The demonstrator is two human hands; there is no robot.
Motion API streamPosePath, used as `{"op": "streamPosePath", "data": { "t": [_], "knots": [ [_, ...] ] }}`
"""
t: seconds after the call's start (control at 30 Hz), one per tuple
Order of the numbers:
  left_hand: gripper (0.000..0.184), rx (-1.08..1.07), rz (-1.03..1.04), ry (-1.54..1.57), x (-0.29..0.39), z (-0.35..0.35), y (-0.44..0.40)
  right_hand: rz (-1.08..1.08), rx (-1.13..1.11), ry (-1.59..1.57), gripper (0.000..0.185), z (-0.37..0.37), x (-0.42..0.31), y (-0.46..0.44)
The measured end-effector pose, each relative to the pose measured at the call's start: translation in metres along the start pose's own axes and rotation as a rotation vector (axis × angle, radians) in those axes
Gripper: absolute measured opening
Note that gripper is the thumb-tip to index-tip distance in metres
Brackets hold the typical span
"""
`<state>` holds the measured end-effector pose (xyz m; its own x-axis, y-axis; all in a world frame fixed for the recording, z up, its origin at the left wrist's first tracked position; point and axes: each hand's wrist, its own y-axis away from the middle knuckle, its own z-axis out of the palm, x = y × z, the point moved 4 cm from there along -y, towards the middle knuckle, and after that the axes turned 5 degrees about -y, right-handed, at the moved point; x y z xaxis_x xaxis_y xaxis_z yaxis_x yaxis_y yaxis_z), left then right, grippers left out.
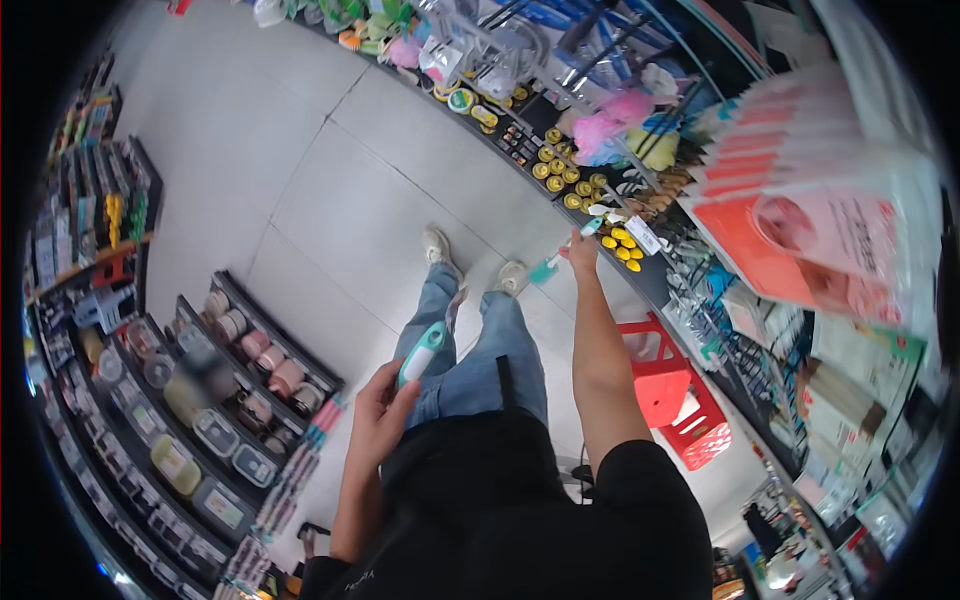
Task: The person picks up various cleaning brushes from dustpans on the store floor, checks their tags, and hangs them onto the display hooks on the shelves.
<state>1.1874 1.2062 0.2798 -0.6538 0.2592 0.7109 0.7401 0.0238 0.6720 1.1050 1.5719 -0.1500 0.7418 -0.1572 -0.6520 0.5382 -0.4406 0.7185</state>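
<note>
The person's left hand (378, 405) has its grip wrapped round a white-and-teal handled item (424, 350), held upright before the jeans (515, 345). The right hand (582, 256), arm extended, grips a slim teal-and-white tool (543, 271) slantwise above the floor (390, 210), just beside yellow items (621, 239) on the shelf (652, 278). A red plastic item (660, 388) is near the right forearm.

Right arm (605, 365) stretches forward, right grip (581, 252) closed; left grip (380, 412) curls nearer the torso (540, 530).
</note>
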Motion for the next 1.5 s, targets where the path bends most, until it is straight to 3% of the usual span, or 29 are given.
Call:
{"op": "streamPosePath", "data": {
  "t": [0.07,0.17,0.23,0.27,0.37,0.63,0.87,1.1,1.13,1.5],
  "knots": [
    [0.028,0.017,-0.047,-0.006,-0.014,0.003,-0.007,0.022,0.005,0.024,0.041,0.008,0.013,-0.031],
    [0.027,0.059,-0.125,-0.029,-0.039,0.007,-0.019,-0.103,0.079,-0.053,0.041,0.009,0.012,-0.061],
    [0.026,0.067,-0.173,-0.038,-0.054,0.009,-0.024,-0.236,0.132,0.07,0.042,0.002,0.013,-0.09],
    [0.025,0.063,-0.179,-0.046,-0.058,0.01,-0.027,-0.123,0.127,-0.117,0.043,-0.001,0.008,-0.092],
    [0.024,0.04,-0.198,-0.067,-0.062,0.012,-0.034,-0.221,0.166,-0.327,0.044,-0.002,-0.018,-0.088],
    [0.023,0.003,-0.206,-0.11,-0.072,0.013,-0.049,-0.137,0.145,-0.281,0.043,-0.008,-0.004,-0.103],
    [0.024,-0.026,-0.23,-0.153,-0.073,0.008,-0.059,-0.186,0.118,-0.384,0.045,-0.007,-0.001,-0.119],
    [0.023,-0.037,-0.259,-0.171,-0.07,0.007,-0.068,-0.067,0.117,-0.33,0.049,-0.009,0.002,-0.127],
    [0.023,-0.04,-0.259,-0.173,-0.07,0.008,-0.069,-0.243,0.092,-0.375,0.051,-0.006,-0.007,-0.12],
    [0.022,-0.067,-0.275,-0.137,-0.066,0.02,-0.078,-0.319,0.15,-0.232,0.045,-0.015,-0.031,-0.103]
  ]
}}
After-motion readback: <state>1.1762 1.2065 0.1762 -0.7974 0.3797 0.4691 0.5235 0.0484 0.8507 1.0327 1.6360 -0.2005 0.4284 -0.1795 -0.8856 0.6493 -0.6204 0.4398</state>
